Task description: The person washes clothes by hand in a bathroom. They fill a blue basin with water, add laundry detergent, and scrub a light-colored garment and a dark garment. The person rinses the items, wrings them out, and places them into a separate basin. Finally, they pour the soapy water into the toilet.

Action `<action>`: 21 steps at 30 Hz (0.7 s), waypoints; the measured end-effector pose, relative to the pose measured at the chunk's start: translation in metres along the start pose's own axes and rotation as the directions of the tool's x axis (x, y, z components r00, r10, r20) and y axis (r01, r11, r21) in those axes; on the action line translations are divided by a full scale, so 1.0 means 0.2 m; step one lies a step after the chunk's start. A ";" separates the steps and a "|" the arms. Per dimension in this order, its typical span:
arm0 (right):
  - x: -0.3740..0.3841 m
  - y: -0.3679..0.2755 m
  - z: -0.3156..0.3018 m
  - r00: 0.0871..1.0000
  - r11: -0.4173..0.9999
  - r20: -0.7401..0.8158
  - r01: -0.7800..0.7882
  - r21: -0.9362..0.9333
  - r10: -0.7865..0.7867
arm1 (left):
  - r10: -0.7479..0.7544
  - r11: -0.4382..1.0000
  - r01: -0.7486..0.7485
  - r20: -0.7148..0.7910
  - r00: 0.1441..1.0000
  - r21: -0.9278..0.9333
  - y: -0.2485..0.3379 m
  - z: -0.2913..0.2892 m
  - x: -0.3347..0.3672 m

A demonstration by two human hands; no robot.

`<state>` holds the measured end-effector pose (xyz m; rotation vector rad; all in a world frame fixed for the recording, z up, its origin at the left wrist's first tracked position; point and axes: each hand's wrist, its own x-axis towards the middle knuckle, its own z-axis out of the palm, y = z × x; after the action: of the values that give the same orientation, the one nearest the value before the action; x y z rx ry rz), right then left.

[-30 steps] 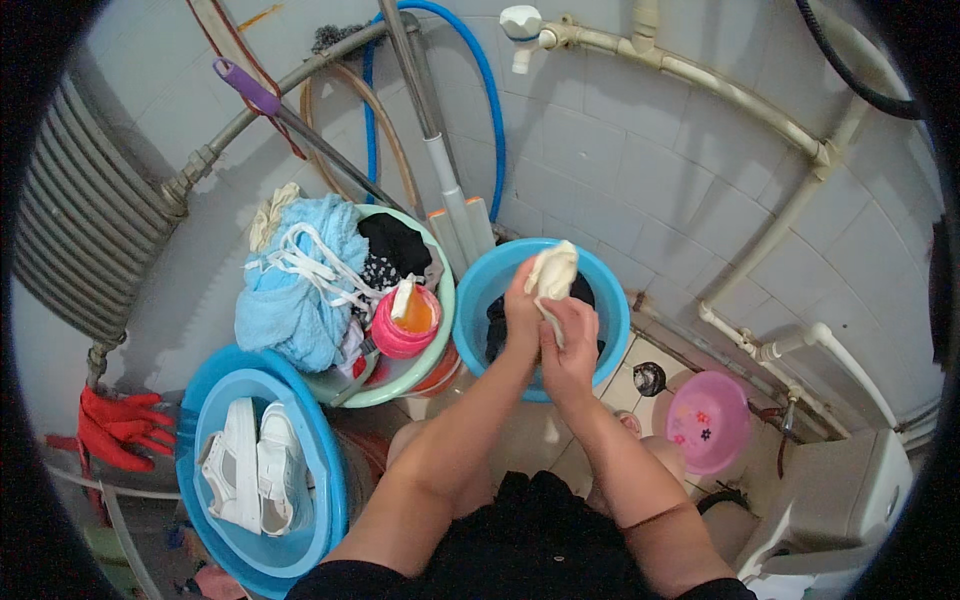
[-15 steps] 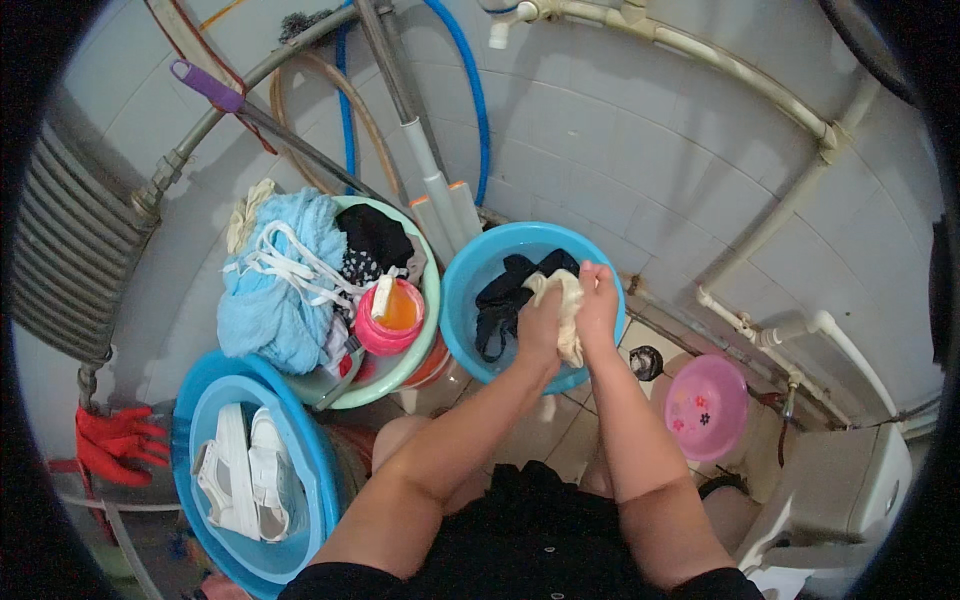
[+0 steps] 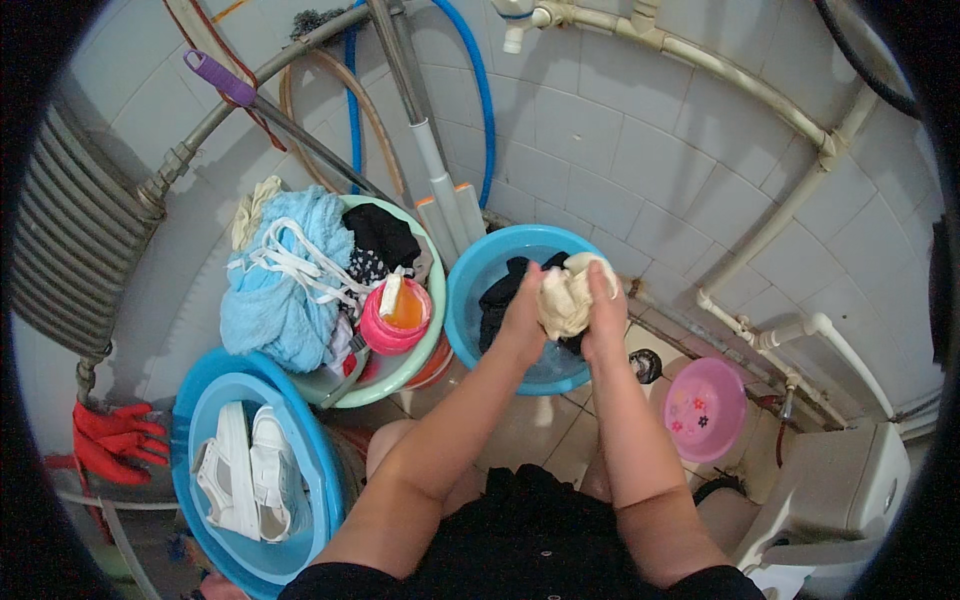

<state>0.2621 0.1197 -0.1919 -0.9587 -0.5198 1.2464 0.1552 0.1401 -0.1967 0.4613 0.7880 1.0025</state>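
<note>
Between my two hands is a bunched cream-coloured cloth, raised above a blue basin. My left hand grips its left side and my right hand its right side, fingers closed around the fabric. Exactly what garment it is cannot be made out. Below, in the basin, lies dark wet clothing, with some water showing near the front; my hands and the cloth hide part of it.
Left of the basin, a pale green tub holds a blue towel, other laundry and a pink container. White shoes sit in nested blue basins. A pink basin and a floor drain are at right.
Both hands have lifted the cream cloth slightly and spread it wider between them; my left hand moved a little left and my right a little right. The view shifted slightly.
</note>
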 end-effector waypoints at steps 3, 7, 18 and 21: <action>-0.10 0.08 0.06 0.817 0.512 0.242 0.529 -0.677 -0.523 | -0.070 0.992 0.074 0.041 0.997 -0.103 0.11 -0.03 0.01; -0.29 0.06 0.21 0.537 0.245 0.572 0.825 -0.509 -0.620 | -0.093 0.987 0.120 0.234 0.968 -0.106 0.10 -0.18 0.11; -0.16 0.17 0.13 0.728 0.296 0.270 0.547 -0.783 -0.631 | -0.071 0.907 0.083 0.043 0.997 -0.412 -0.10 -0.11 0.01; -0.02 0.14 0.02 0.927 0.776 0.033 0.333 -0.536 -0.375 | 0.099 0.974 -0.160 -0.336 0.937 -0.160 -0.09 0.03 0.00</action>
<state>0.2414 0.1173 -0.2125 -1.2966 -0.9751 0.7201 0.1698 0.1311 -0.2040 0.1883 0.9576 1.2843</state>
